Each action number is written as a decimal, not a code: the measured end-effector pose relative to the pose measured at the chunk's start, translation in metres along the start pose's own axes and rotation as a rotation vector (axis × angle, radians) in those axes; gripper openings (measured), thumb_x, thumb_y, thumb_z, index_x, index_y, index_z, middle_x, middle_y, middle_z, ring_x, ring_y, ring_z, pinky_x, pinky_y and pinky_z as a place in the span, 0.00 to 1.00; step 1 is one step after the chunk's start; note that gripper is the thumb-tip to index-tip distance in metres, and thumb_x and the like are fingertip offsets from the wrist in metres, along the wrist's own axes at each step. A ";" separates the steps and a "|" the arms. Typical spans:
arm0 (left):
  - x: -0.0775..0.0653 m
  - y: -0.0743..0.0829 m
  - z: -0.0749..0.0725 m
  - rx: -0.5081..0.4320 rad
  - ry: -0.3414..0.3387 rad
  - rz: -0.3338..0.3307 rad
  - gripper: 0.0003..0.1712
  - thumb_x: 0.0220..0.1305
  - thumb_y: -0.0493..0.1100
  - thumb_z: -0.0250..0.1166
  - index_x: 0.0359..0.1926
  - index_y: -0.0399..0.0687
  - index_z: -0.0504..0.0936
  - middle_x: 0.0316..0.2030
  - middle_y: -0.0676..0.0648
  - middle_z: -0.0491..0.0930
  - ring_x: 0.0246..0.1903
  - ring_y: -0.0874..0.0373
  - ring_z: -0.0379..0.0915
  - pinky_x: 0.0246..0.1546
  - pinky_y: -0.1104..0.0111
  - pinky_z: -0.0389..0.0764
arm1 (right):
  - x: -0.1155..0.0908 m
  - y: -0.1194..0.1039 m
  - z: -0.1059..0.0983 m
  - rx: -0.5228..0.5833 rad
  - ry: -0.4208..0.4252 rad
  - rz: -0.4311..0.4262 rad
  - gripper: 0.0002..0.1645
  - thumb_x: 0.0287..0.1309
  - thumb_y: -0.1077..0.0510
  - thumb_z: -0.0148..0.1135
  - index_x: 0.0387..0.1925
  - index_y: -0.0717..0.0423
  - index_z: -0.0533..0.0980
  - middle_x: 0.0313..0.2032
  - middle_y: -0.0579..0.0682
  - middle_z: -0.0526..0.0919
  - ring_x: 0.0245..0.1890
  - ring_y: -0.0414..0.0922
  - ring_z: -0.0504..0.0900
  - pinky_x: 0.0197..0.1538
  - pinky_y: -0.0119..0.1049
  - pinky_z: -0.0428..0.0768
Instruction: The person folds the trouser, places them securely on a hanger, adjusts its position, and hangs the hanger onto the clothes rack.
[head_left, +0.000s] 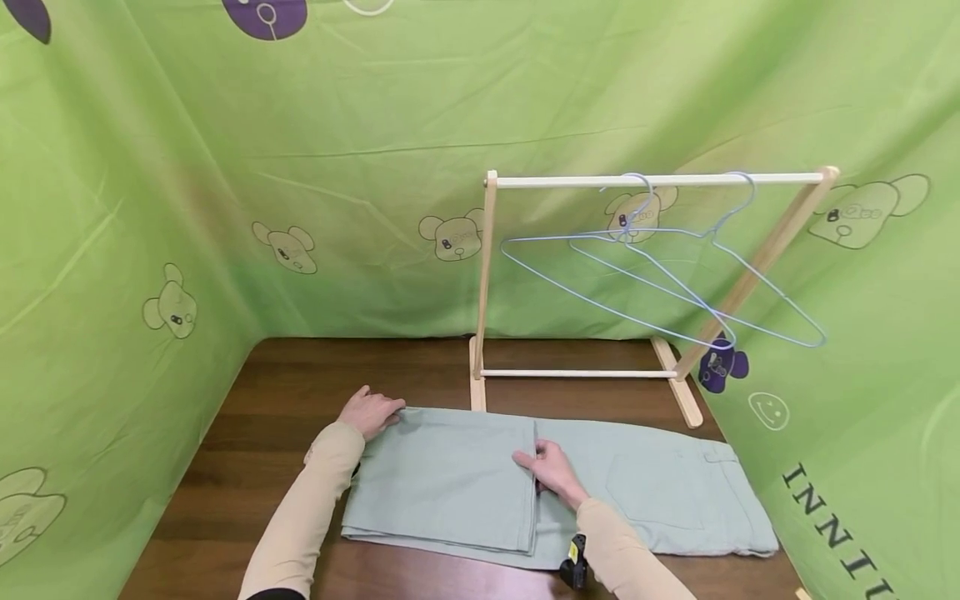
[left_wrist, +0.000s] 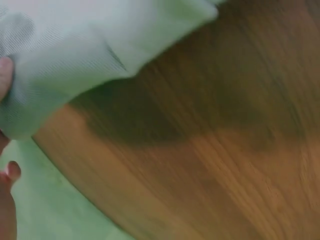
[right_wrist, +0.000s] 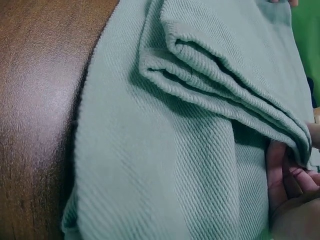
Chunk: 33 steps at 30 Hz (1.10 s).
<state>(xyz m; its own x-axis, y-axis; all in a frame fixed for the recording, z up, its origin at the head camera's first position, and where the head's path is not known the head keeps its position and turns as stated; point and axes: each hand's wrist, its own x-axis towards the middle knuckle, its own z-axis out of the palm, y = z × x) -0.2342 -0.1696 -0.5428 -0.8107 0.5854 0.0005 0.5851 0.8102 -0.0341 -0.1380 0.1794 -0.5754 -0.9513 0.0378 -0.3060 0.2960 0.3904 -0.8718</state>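
A pair of pale green trousers (head_left: 652, 479) lies lengthwise on the table, the legs doubled back over themselves, waistband at the right. My left hand (head_left: 369, 414) grips the far left corner of the folded legs; in the left wrist view a fingertip (left_wrist: 5, 77) presses on the cloth (left_wrist: 65, 60), whose edge is lifted off the wood. With my right hand (head_left: 553, 469) I pinch the leg hems, thumb above and fingers beneath. The right wrist view shows two stacked hem openings (right_wrist: 210, 82) and the right hand's fingers (right_wrist: 276, 162) under their far end.
Behind the trousers stands a wooden rack (head_left: 487, 275) with two blue wire hangers (head_left: 622, 308) on its top bar. Brown wooden table (head_left: 247, 467) shows at the left and in front. Green printed cloth (head_left: 360, 192) walls the table at the back and sides.
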 end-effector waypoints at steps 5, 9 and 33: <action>0.003 0.003 0.002 -0.026 -0.031 -0.075 0.05 0.66 0.46 0.66 0.40 0.52 0.80 0.30 0.49 0.88 0.31 0.52 0.83 0.43 0.56 0.71 | -0.002 0.001 0.001 -0.020 0.002 -0.009 0.10 0.67 0.58 0.61 0.34 0.62 0.76 0.12 0.41 0.67 0.12 0.35 0.68 0.18 0.28 0.69; 0.004 0.005 0.003 -0.065 -0.041 -0.131 0.05 0.65 0.43 0.67 0.39 0.50 0.81 0.30 0.46 0.88 0.34 0.49 0.84 0.46 0.55 0.71 | -0.004 0.000 -0.001 -0.010 -0.001 -0.039 0.11 0.68 0.60 0.59 0.43 0.66 0.77 0.16 0.43 0.75 0.14 0.35 0.72 0.20 0.29 0.72; 0.014 0.025 -0.008 -0.041 -0.056 -0.266 0.15 0.61 0.56 0.66 0.31 0.50 0.83 0.30 0.45 0.88 0.36 0.50 0.84 0.58 0.49 0.72 | 0.003 0.006 -0.040 -0.286 0.098 -0.206 0.27 0.65 0.61 0.63 0.59 0.77 0.71 0.36 0.68 0.88 0.37 0.56 0.88 0.41 0.44 0.84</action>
<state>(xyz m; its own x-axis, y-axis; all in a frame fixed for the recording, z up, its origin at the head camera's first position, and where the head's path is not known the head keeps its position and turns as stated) -0.2310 -0.1407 -0.5356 -0.9351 0.3507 -0.0514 0.3511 0.9363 0.0008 -0.1423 0.2184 -0.5663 -0.9963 0.0145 -0.0852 0.0747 0.6403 -0.7645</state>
